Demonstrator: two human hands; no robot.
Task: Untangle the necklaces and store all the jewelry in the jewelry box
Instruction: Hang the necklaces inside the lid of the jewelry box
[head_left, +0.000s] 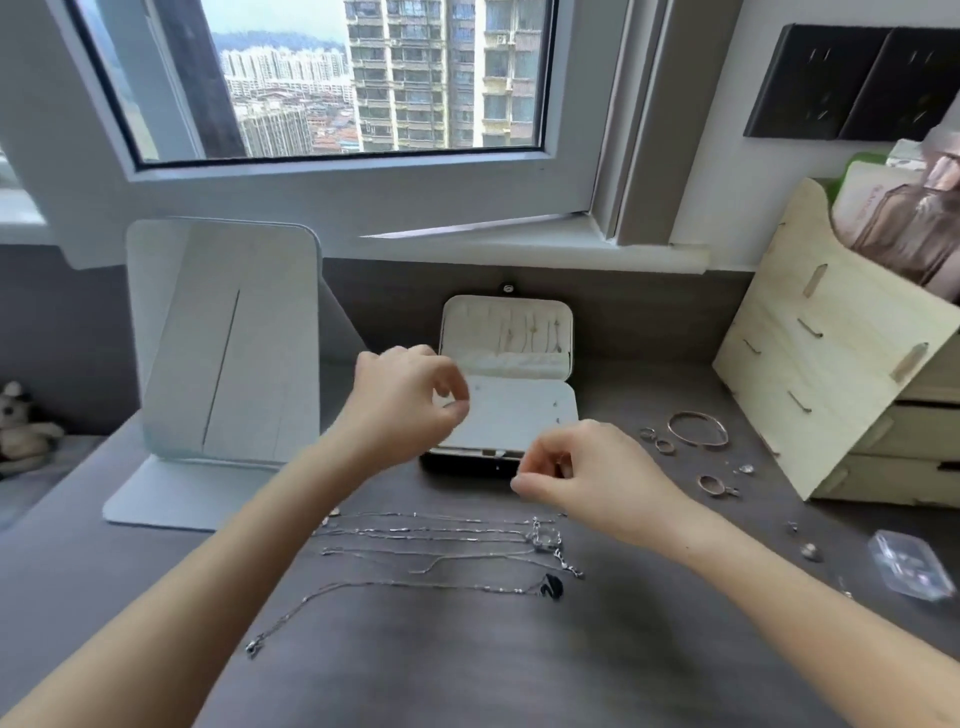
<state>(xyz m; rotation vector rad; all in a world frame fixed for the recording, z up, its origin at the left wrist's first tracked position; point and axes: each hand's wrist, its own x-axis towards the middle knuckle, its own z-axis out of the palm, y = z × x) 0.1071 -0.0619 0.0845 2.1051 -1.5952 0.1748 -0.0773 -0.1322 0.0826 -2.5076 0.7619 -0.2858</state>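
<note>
necklaces lie straight on the table near your wrists; a dragging forearm could retangle them. your left hand and right hand look pinched, on what i cannot tell.

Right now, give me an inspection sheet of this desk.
Surface: dark grey desk, wood grain.
Job's things: jewelry box open at the back; necklaces laid in rows in front of it; bangle and rings to its right.
Clutter: clear plastic case near the right edge.
Hands: left hand and right hand hover over the box front, both in a pinch; anything held too fine to tell.
Cables: nothing seen.
Surroundings: mirror on the left, wooden organiser on the right, window behind.
</note>
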